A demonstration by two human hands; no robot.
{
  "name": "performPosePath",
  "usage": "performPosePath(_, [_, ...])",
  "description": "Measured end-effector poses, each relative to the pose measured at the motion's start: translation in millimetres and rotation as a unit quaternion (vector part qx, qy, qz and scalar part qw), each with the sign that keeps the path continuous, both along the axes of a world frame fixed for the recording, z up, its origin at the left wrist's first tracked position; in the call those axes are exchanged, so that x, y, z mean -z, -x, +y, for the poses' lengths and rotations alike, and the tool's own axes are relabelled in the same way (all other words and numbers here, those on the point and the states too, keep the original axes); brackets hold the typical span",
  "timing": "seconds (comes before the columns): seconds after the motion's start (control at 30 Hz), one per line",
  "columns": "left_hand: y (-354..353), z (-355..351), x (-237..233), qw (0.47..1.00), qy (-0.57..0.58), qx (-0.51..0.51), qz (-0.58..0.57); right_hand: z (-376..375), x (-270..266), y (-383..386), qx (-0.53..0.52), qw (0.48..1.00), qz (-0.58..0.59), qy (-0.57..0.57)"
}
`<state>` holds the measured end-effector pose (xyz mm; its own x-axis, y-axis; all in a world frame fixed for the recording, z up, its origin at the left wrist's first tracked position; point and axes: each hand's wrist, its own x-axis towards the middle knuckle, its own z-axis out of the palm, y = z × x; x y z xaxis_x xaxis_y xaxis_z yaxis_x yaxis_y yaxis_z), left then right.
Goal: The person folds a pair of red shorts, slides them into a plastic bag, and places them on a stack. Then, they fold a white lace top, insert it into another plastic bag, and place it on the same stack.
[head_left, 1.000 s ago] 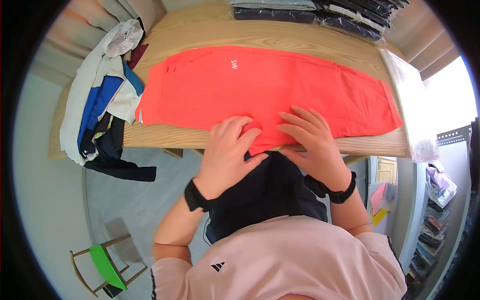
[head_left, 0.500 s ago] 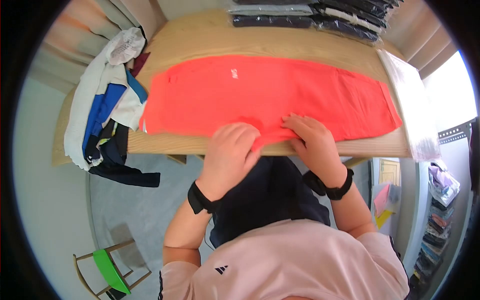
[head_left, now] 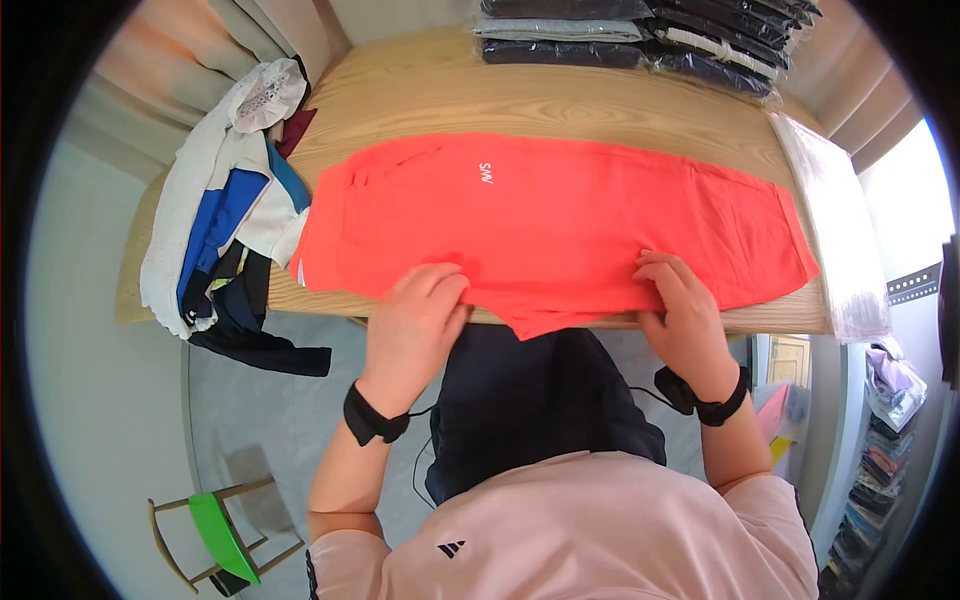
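A pair of coral-red trousers (head_left: 570, 215), folded lengthwise, lies across the wooden table, its waist end to the left and a leg hem to the right. Small white lettering shows on the upper part. The pointed crotch hangs over the table's front edge between my hands. My left hand (head_left: 412, 312) has its fingers closed on the near edge of the fabric, left of that point. Farther right, my right hand (head_left: 686, 310) grips the same near edge, fingertips on top and thumb beneath. Both wrists wear black bands.
Loose garments (head_left: 225, 215) are heaped at the table's left end. Bagged folded clothes (head_left: 560, 35) are stacked at the back. Clear plastic bags (head_left: 835, 230) lie along the right edge. A green-seated chair (head_left: 222, 535) stands on the floor at lower left.
My hands have moved apart along the near edge, the left one leftward and the right one rightward. The crotch point now hangs freely between them, and the fabric there looks flatter.
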<state>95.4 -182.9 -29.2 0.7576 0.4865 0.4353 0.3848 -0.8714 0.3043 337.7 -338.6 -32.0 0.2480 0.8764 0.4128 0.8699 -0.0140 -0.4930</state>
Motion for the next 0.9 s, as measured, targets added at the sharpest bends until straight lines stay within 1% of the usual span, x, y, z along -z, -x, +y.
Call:
performPosePath(0.07, [4.0,4.3,-3.8,0.999,0.008,-0.029,0.022,-1.2,-1.9,-9.8,-0.017,1.0,-0.011,-0.013])
performPosePath(0.1, [3.4,6.6,-8.1,0.998,0.049,-0.029,0.023,-0.4,-2.6,-13.8,-0.011,1.0,0.0,0.005])
performPosePath(0.13, [1.3,9.8,-10.4,0.998,0.05,-0.029,0.023,2.4,-5.1,-16.3,-0.005,1.0,0.011,0.023])
performPosePath(0.17, [-1.7,13.8,-12.5,0.995,0.093,-0.038,0.019,6.2,-13.8,-18.7,0.002,0.999,0.016,0.048])
performPosePath(0.2, [-3.8,18.0,-13.9,0.989,0.137,-0.047,0.017,12.2,-20.2,-21.7,0.0,0.999,0.018,0.05])
performPosePath(0.27, [-9.0,31.5,-8.1,0.992,0.121,-0.032,0.012,26.3,-28.6,-29.0,0.036,0.996,0.049,0.073])
performPosePath(0.33, [-15.6,40.9,-10.6,0.983,0.118,-0.078,0.119,36.0,-28.0,-34.2,0.036,0.995,0.038,0.086])
performPosePath(0.37, [-19.0,40.2,-11.9,0.983,0.115,-0.077,0.118,40.8,-21.4,-37.0,0.037,0.993,0.02,0.113])
performPosePath(0.4, [-24.3,37.4,-12.9,0.977,0.113,-0.121,0.132,43.8,-19.2,-38.3,0.039,0.989,0.002,0.139])
performPosePath(0.43, [-30.1,34.0,-13.9,0.969,0.112,-0.165,0.146,44.1,-19.9,-37.4,0.04,0.99,0.001,0.137])
performPosePath(0.47, [-34.4,26.4,-16.5,0.97,0.11,-0.164,0.144,44.3,-21.9,-33.8,0.044,0.99,0.025,0.131])
performPosePath(0.5, [-37.4,14.0,-20.0,0.992,0.022,-0.088,0.084,44.7,-23.2,-32.3,0.047,0.99,0.051,0.126])
performPosePath(0.53, [-40.4,3.3,-21.1,0.997,-0.067,-0.009,0.023,45.4,-23.1,-33.0,0.05,0.989,0.052,0.126])
performPosePath(0.57, [-44.2,-5.8,-19.4,0.998,-0.065,-0.005,0.024,45.2,-22.6,-33.4,0.042,0.99,0.051,0.122])
performPosePath(0.63, [-50.6,-19.9,-14.9,0.995,0.002,0.043,0.089,42.7,-23.6,-34.3,0.033,0.991,0.046,0.122])
performPosePath(0.67, [-52.6,-19.9,-10.6,0.995,0.004,0.042,0.085,41.1,-25.9,-34.7,0.028,0.99,0.064,0.123])
performPosePath(0.73, [-57.2,-16.7,-0.5,0.993,0.016,0.001,0.115,36.8,-30.9,-36.1,0.023,0.989,0.078,0.123])
performPosePath(0.77, [-57.6,-17.2,1.8,0.993,0.017,0.003,0.113,30.9,-32.4,-37.5,0.036,0.986,0.105,0.124])
performPosePath(0.83, [-57.4,-20.9,6.3,0.988,0.002,-0.007,0.153,19.2,-36.2,-42.6,0.085,0.976,0.148,0.133])
performPosePath(0.87, [-58.2,-21.9,8.9,0.989,0.006,-0.002,0.15,13.6,-35.8,-48.1,0.09,0.976,0.146,0.137])
performPosePath(0.9, [-59.1,-22.5,11.7,0.989,0.003,-0.014,0.15,6.4,-35.3,-54.9,0.118,0.971,0.131,0.162])
